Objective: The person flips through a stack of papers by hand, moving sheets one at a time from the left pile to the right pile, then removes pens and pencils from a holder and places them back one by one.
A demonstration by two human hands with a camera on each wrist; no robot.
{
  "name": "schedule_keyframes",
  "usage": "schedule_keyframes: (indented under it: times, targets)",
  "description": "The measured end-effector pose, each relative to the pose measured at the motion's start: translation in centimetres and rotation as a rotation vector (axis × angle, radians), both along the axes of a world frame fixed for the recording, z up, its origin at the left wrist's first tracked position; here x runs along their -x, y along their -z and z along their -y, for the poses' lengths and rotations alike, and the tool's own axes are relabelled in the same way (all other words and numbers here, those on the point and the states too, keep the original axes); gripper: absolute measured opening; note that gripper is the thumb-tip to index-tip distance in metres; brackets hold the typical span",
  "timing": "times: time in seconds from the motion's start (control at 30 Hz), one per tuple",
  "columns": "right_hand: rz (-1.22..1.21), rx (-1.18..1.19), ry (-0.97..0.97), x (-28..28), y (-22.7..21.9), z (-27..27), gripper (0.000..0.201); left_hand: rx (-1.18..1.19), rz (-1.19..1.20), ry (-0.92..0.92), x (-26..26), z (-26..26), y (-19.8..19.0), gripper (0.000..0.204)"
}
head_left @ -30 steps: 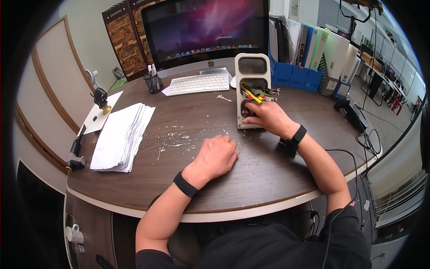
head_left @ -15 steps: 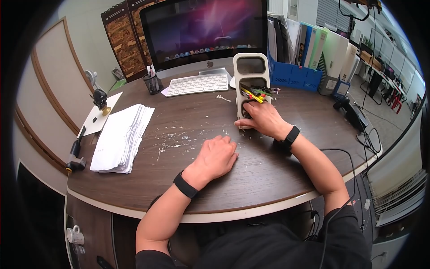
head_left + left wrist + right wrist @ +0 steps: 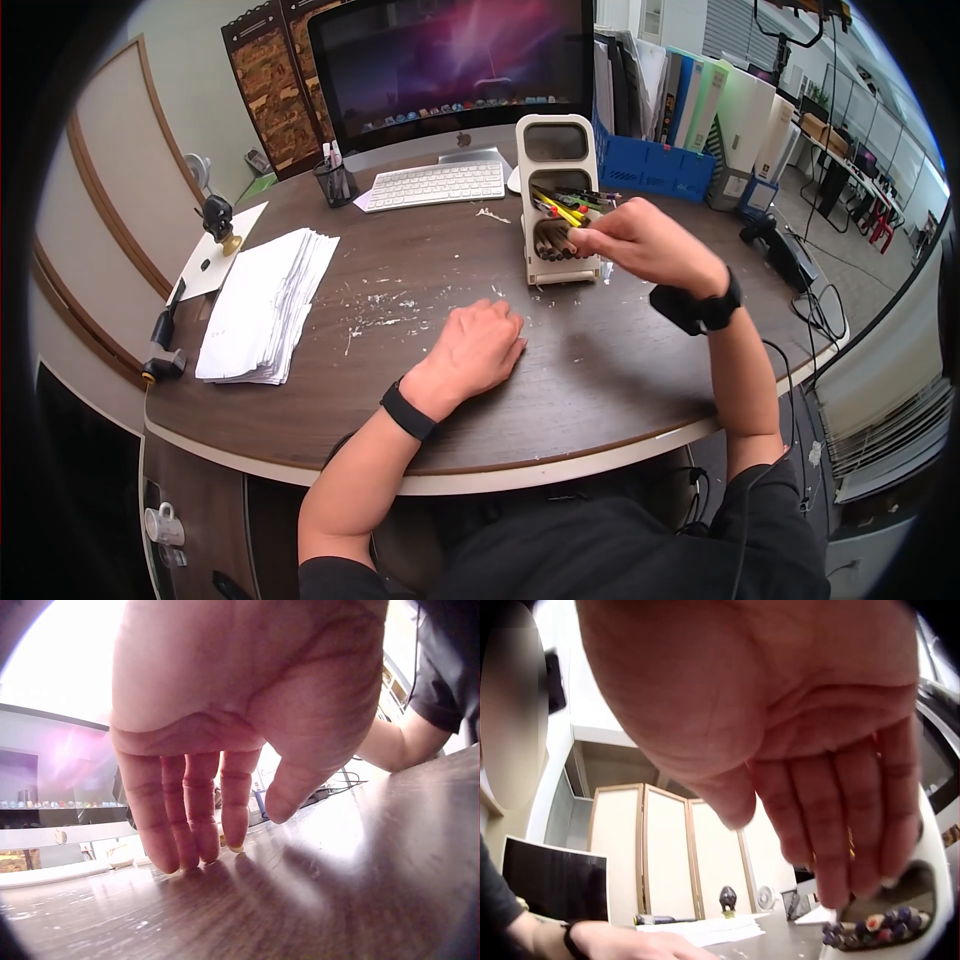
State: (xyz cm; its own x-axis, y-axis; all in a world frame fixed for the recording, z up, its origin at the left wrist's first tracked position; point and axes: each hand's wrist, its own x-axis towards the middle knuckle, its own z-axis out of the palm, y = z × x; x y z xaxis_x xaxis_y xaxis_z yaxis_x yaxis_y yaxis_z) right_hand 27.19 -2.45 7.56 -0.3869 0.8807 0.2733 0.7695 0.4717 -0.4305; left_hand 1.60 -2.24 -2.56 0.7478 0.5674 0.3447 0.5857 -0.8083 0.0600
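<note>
A beige three-compartment organizer (image 3: 558,271) stands on the desk in the head view, with dark-tipped and yellow pens (image 3: 570,212) in its middle compartment. Brown pencils (image 3: 553,243) fill its lowest compartment; their round ends (image 3: 877,928) show in the right wrist view. My right hand (image 3: 655,250) hovers at the right side of that compartment, fingertips right by the pencil ends. Its fingers (image 3: 829,825) are nearly straight, thumb apart, nothing seen between them. My left hand (image 3: 470,350) rests in front of the organizer, fingertips (image 3: 210,859) on the desk.
White shavings (image 3: 385,308) lie scattered on the desk (image 3: 600,390). A paper stack (image 3: 265,310) is at the left. Behind stand a keyboard (image 3: 435,187), a mesh pen cup (image 3: 335,187) and a monitor (image 3: 450,65). A blue binder box (image 3: 655,167) stands back right; cables (image 3: 820,310) trail at the right edge.
My right hand has drawn back from over the lowest compartment to its right, the wrist turning and rising. The pencils there now show more fully. The left hand stays in place.
</note>
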Motion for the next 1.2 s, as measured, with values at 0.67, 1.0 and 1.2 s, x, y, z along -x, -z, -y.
schedule_keyframes:
  times: [0.67, 1.0, 1.2]
  targets:
    - [-0.209, -0.385, 0.028, -1.3, 4.1, -7.3, 0.048, -0.005, 0.006, 0.000, -0.1, 0.1, 0.1, 0.021]
    - [0.004, -0.586, -0.164, -0.1, 4.0, -9.0, 0.040, 0.000, 0.001, -0.004, -0.2, 0.1, 0.1, 0.020]
    - [-0.092, -0.689, -0.149, -0.1, 4.5, -10.3, 0.025, -0.004, 0.002, -0.004, -0.2, 0.1, 0.0, 0.020]
